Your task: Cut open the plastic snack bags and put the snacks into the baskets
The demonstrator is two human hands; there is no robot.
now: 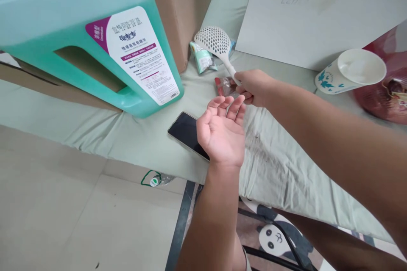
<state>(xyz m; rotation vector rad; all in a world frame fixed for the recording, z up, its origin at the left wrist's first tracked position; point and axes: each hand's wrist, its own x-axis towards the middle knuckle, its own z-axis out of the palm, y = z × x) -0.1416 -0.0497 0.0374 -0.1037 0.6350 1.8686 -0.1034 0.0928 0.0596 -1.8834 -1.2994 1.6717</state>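
My right hand (pixel 253 87) is closed around the handle of a white slotted skimmer (pixel 213 40), whose holed bowl points away from me. Palm up and with nothing in it, my left hand (pixel 224 133) is held just in front of the right one, fingers slightly curled and apart. Below and to its left lies a dark-screened smartphone (pixel 187 132), partly hidden by that hand. Under the skimmer's bowl is a small green and white packet (pixel 203 59). A red and clear wrapper (pixel 225 86) lies beside the right hand's fingers.
A large jug of green liquid (pixel 127 59) stands at the left, before a cardboard box (pixel 187 4). At the right are a paper cup (pixel 349 72), a white board (pixel 311 17) and a red translucent container (pixel 375 97). A plastic bottle (pixel 160 179) shows below the table edge.
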